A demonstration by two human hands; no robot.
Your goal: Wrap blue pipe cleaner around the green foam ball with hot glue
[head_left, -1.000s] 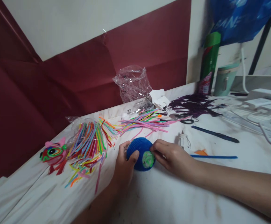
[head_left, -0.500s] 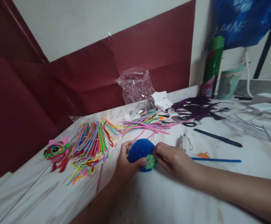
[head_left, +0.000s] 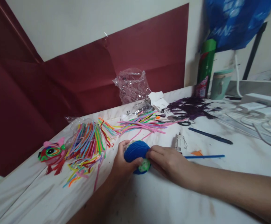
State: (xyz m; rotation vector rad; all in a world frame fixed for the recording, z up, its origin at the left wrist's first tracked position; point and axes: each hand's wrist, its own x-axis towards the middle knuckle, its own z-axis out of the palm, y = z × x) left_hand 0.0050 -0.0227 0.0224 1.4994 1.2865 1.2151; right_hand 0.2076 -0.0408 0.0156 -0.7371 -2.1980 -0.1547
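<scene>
Blue ball [head_left: 136, 150], rounded and ridged

Blue ball [head_left: 136, 150] with 1 green patch [head_left: 144, 166] between left grip [head_left: 123, 161] and right grip [head_left: 165, 160].

figurine [head_left: 53, 157] left of ball [head_left: 135, 151]

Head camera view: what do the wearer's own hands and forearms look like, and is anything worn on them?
The ungloved left hand and ungloved right hand show no ring or band that I can make out. The left forearm and right forearm are bare, with no sleeve discernible. Blur hides any finer marks.
</scene>
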